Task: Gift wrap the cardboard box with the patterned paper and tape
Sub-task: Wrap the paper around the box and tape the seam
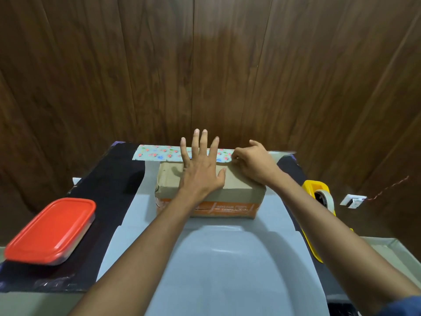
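Floral paper (159,153); brown box (237,185); red lid (50,231).

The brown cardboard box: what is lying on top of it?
On the brown cardboard box the left hand presses flat. The right hand pinches the flowered paper folded over its far edge. Whatever lies beneath the hands is covered.

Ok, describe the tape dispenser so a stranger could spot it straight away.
Start at the cardboard box in the middle of the table, under both hands. Look right, past the right forearm, to the table's right edge. The tape dispenser lies there: bright yellow, holding a roll of pale tape, the only yellow thing in view, unlike the red-lidded container on the far left.
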